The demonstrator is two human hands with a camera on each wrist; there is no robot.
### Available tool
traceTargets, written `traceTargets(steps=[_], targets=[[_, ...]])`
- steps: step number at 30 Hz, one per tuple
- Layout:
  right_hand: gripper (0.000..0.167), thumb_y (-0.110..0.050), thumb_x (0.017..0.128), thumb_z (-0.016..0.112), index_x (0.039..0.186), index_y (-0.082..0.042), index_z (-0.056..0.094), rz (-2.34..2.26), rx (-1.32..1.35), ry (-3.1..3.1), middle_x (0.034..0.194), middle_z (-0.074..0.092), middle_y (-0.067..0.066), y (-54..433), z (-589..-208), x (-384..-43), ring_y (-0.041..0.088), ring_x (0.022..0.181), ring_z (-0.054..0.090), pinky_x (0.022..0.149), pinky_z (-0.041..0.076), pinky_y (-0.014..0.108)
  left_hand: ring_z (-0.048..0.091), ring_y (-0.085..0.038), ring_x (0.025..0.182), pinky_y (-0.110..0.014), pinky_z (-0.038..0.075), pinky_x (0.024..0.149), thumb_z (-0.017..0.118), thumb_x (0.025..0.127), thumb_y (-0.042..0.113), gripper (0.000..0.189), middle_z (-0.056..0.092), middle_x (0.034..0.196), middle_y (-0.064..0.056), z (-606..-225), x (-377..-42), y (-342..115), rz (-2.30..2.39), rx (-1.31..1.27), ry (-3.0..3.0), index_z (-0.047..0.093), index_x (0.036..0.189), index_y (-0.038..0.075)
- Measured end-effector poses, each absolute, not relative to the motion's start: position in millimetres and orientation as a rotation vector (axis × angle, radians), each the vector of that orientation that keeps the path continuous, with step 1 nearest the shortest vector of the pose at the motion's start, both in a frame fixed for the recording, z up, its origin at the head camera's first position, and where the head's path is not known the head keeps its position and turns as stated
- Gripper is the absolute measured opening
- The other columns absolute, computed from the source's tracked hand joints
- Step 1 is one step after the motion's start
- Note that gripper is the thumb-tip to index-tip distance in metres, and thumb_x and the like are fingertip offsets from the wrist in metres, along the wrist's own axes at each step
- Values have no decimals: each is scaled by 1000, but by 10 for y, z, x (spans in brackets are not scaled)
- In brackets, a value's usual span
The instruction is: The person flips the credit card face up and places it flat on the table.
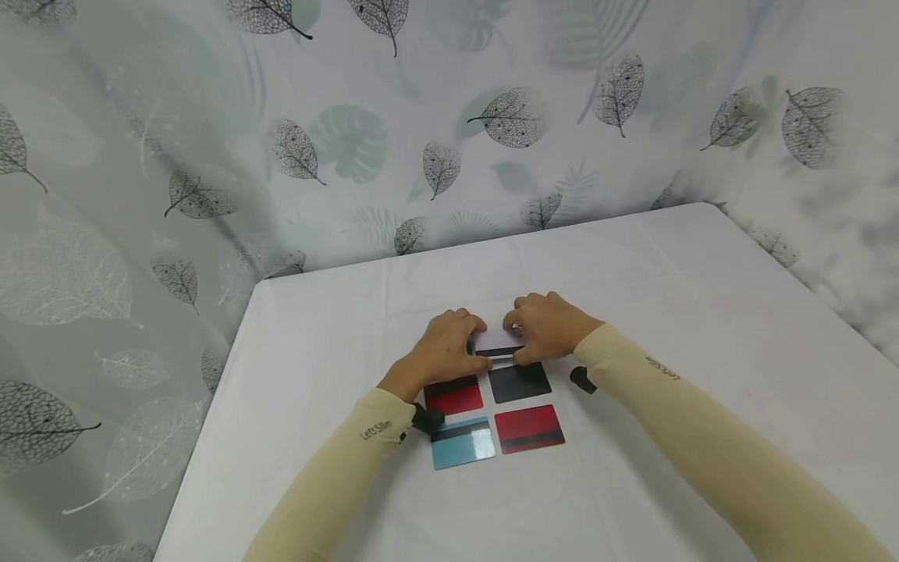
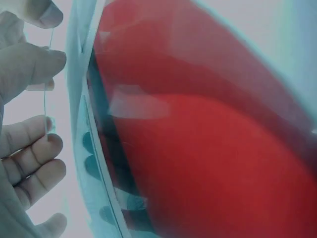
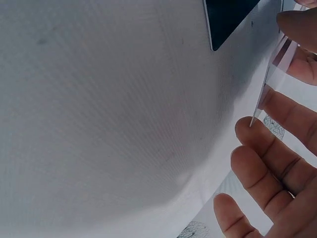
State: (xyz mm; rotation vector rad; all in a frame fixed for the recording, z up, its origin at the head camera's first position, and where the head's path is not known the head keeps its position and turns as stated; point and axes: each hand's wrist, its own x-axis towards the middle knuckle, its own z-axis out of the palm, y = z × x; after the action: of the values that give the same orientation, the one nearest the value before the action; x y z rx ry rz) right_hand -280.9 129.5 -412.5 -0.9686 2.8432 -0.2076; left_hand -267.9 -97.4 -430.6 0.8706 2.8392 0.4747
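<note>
Both hands pinch a pale magnetic stripe card (image 1: 497, 339), held tilted just above the table behind the other cards. At its left end is my left hand (image 1: 445, 343), its thumb and fingers on the edges. My right hand (image 1: 551, 324) grips the opposite end. From the right wrist, the pale card (image 3: 275, 72) shows nearly edge-on between thumb and fingers. Nearest below the hands lie a red card (image 1: 454, 398), partly under the left hand, and a black card (image 1: 520, 383). In the left wrist view the red card (image 2: 213, 148) looms large and blurred.
In front lie a light blue card (image 1: 463, 449) and another red card (image 1: 530, 429), both with dark stripes. A white cloth covers the table (image 1: 667, 312). Leaf-patterned curtains (image 1: 477, 179) hang behind and at both sides. Small black straps with cameras (image 1: 428, 419) sit at the wrists.
</note>
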Motion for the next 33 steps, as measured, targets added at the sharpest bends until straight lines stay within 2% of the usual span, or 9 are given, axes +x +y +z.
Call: traceTargets(steps=[7,15,23,33], targets=[[47,-46,79,84,114,-16,75,-249,-956,2848,93,63,-1,1266,-4148,-2809,19,89,58,80,48,47,55,-18,113,-40,45,108,76,87,42,55,64,124,-2,-4293,-2684,-981,515,832,2838,64,130,11],[42,-43,80,83,112,-16,75,-288,-975,2849,91,64,-1,1235,-4129,-2781,19,87,57,76,47,44,52,-19,114,-40,47,106,76,86,40,56,62,125,-3,-4301,-2684,-1006,605,796,2802,61,132,11],[40,-44,80,84,108,-17,75,-321,-974,2854,86,64,-3,1237,-4144,-2776,19,87,57,77,48,45,51,-20,114,-40,49,101,74,87,36,56,60,126,-5,-4275,-2664,-1012,708,797,2780,58,133,9],[43,-44,80,84,112,-16,75,-374,-950,2842,92,69,-4,1247,-4174,-2783,20,94,58,83,47,46,51,-20,111,-38,50,96,74,87,32,55,59,127,-6,-4297,-2681,-1015,798,810,2761,56,134,8]])
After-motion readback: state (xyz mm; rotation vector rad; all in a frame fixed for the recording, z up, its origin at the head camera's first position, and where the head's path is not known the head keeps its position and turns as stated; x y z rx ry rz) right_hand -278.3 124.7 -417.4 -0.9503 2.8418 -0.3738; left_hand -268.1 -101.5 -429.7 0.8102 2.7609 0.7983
